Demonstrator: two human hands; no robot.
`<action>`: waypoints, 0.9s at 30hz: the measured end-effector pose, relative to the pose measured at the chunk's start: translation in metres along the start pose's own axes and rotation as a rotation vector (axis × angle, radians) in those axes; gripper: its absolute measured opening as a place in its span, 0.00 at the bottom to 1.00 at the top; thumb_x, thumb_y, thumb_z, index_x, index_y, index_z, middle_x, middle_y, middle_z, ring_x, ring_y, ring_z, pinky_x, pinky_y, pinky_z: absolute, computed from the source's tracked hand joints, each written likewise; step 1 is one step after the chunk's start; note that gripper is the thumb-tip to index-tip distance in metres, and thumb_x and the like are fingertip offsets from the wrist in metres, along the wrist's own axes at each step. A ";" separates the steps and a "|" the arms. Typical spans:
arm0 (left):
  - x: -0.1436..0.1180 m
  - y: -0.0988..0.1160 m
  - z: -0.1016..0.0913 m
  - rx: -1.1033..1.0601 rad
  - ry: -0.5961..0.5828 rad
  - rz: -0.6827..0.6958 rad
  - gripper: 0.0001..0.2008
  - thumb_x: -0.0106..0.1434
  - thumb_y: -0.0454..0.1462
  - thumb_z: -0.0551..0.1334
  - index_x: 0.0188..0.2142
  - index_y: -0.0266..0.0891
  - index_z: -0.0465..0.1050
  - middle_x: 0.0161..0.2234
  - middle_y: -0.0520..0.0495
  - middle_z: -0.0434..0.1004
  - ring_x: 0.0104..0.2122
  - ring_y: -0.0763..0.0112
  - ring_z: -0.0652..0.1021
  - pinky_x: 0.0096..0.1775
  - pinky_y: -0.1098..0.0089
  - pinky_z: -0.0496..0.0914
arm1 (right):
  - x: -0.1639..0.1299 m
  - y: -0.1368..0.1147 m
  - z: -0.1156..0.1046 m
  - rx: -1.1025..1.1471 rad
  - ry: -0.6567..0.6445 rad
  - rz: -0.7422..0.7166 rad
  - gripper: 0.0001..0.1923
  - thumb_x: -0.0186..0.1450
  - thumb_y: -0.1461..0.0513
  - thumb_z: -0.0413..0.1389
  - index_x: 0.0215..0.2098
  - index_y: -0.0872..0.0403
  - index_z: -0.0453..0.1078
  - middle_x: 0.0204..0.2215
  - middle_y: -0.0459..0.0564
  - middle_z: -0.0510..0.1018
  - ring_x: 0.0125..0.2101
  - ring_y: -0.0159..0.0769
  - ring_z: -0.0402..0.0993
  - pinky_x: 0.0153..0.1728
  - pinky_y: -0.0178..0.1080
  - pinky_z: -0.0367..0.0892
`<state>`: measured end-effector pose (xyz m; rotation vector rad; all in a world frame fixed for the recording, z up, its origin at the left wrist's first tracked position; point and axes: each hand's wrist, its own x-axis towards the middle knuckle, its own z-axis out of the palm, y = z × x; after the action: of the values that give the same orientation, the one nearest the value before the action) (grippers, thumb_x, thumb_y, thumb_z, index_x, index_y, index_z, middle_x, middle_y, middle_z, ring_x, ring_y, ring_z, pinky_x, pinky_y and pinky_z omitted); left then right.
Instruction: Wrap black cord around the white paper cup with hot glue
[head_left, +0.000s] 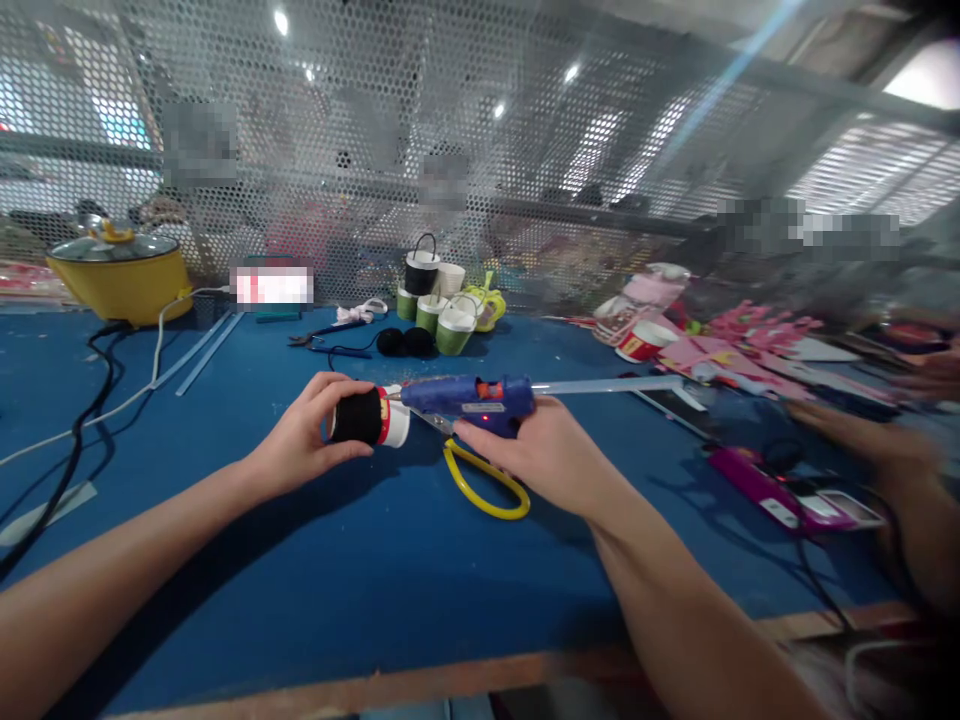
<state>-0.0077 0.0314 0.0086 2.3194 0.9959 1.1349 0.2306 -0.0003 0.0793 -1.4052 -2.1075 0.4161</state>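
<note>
My left hand (319, 425) is closed around a small paper cup (394, 424) lying on its side, part of it wrapped in black cord and a red and white band showing. In my right hand (551, 455) is a blue glue gun (469, 396), its nozzle against or very close to the band of the cup. A long clear glue stick (600, 386) juts from the gun's back. Beneath the gun lie scissors with a yellow handle (487, 492), partly covered by my right hand.
Cord-wrapped cups (454, 330), black yarn balls (405, 342) and pliers (322, 334) lie at the back. A yellow pot (124, 275) stands left. At right are pink pieces (750, 350), a purple device (787, 490) and another person's blurred hand (877, 440).
</note>
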 end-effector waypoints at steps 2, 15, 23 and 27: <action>0.000 -0.001 0.000 -0.005 0.001 -0.013 0.24 0.54 0.38 0.64 0.50 0.43 0.60 0.45 0.43 0.61 0.47 0.61 0.67 0.49 0.57 0.64 | -0.001 0.002 0.002 -0.064 -0.004 -0.068 0.10 0.57 0.59 0.54 0.19 0.52 0.66 0.17 0.44 0.71 0.20 0.32 0.65 0.24 0.36 0.61; 0.000 -0.004 0.002 -0.072 -0.008 -0.108 0.25 0.53 0.40 0.65 0.50 0.41 0.61 0.44 0.44 0.64 0.45 0.61 0.69 0.46 0.58 0.66 | -0.001 0.000 0.005 -0.261 -0.118 -0.087 0.11 0.59 0.59 0.51 0.22 0.52 0.70 0.18 0.49 0.73 0.23 0.39 0.69 0.26 0.38 0.59; -0.001 -0.004 0.002 -0.057 -0.011 -0.054 0.25 0.54 0.39 0.65 0.50 0.42 0.61 0.44 0.45 0.63 0.45 0.62 0.69 0.47 0.59 0.65 | -0.004 0.001 0.004 -0.234 -0.075 -0.102 0.10 0.60 0.58 0.51 0.23 0.51 0.70 0.18 0.47 0.73 0.21 0.37 0.68 0.24 0.37 0.58; 0.000 -0.004 0.002 -0.052 -0.009 -0.054 0.24 0.54 0.39 0.65 0.50 0.42 0.61 0.44 0.45 0.63 0.45 0.62 0.69 0.47 0.59 0.64 | -0.004 -0.001 0.002 -0.236 -0.096 -0.098 0.08 0.58 0.58 0.52 0.24 0.52 0.70 0.19 0.47 0.73 0.22 0.37 0.68 0.24 0.37 0.58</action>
<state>-0.0080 0.0337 0.0051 2.2411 1.0073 1.1148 0.2297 -0.0040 0.0767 -1.4269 -2.3555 0.2040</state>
